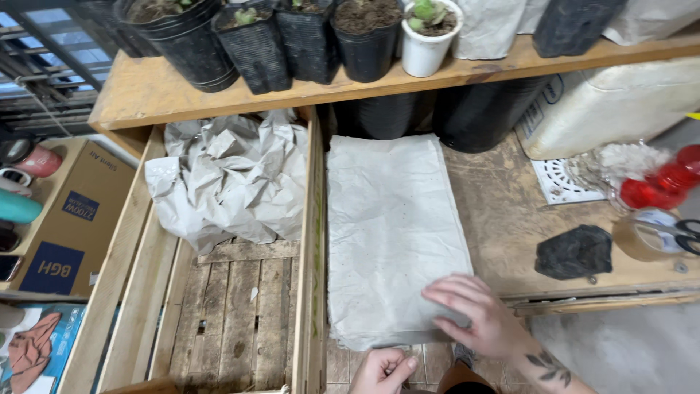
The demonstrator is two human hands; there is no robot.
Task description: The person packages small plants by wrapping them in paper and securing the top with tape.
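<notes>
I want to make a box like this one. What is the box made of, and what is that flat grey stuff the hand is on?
The crate looks like rough, unpainted wood: its slats show grain, knots and gaps. The flat grey sheets under the right hand look like matte, coarse paper, speckled and faintly creased. The crumpled sheets seem the same paper, since they hold sharp folds.

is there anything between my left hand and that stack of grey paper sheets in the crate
Nothing visible. The left hand sits just below the near edge of the stack of grey paper sheets, with only bare wooden slats between them. The right hand already rests flat on the stack's near right corner, off to the side of that gap.
</notes>
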